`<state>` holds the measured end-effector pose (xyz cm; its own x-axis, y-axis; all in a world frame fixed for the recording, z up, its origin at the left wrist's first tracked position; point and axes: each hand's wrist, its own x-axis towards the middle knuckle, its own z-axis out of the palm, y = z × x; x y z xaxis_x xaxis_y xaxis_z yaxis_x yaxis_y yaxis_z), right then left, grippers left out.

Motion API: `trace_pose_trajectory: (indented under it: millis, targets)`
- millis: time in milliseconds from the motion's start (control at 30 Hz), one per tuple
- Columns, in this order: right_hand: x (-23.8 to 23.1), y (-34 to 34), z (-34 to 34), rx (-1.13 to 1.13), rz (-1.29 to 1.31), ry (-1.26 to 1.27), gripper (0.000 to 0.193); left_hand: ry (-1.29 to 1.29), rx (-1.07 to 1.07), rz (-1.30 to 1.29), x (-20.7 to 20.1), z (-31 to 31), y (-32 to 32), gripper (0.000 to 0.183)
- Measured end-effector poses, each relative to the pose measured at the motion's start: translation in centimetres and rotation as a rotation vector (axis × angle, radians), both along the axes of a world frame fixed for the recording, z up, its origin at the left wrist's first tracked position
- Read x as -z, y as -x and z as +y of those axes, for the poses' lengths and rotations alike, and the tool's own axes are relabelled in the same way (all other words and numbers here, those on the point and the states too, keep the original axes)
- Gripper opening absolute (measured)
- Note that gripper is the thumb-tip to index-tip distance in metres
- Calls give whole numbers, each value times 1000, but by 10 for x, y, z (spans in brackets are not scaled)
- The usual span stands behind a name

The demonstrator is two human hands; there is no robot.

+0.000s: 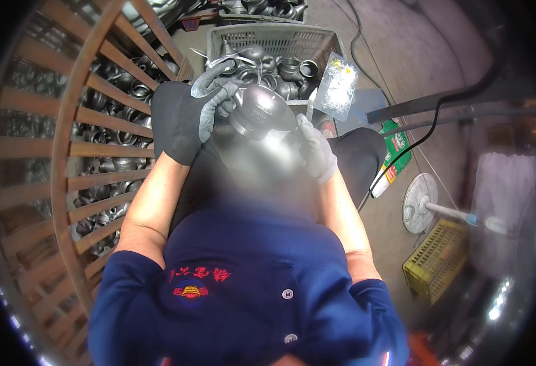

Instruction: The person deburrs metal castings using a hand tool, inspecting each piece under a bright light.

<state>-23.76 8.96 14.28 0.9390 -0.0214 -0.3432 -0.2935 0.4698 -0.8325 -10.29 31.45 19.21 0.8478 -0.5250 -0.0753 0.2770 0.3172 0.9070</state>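
Observation:
A rounded, dark grey metal casting [259, 111] with a smooth bulging body is held up over my lap. My left hand [204, 110], in a grey and black glove, grips it at its upper left side, the fingers partly curled around its edge. On the other side my right hand [318, 149], in a pale grey glove, is closed beside the casting. From its fingers a thin, pale, blade-like tool [310, 107] sticks up; its lower end is hidden in the hand. A bright blur covers the area below the casting.
A grey plastic crate [274, 32] of similar castings stands just ahead. A rusty slatted metal bin [66, 146] holding more castings is at left. At right are a hanging black cable [433, 125], a round white disc on a pole [419, 203] and a yellow crate [436, 261].

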Motion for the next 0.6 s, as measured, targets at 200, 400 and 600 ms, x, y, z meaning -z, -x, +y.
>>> trace_pose_trajectory:
  millis: [200, 400, 600]
  targets:
    - [-7, 1, 5, -35, 37, 171, 56, -26, -59, 6, 14, -2, -3, 42]
    - [-32, -2, 17, 58, 224, -286, 68, -4, -99, 10, -10, -8, 9, 35]
    - [-65, -8, 32, -19, 12, -147, 61, 37, 42, -228, -84, 26, 1, 17]
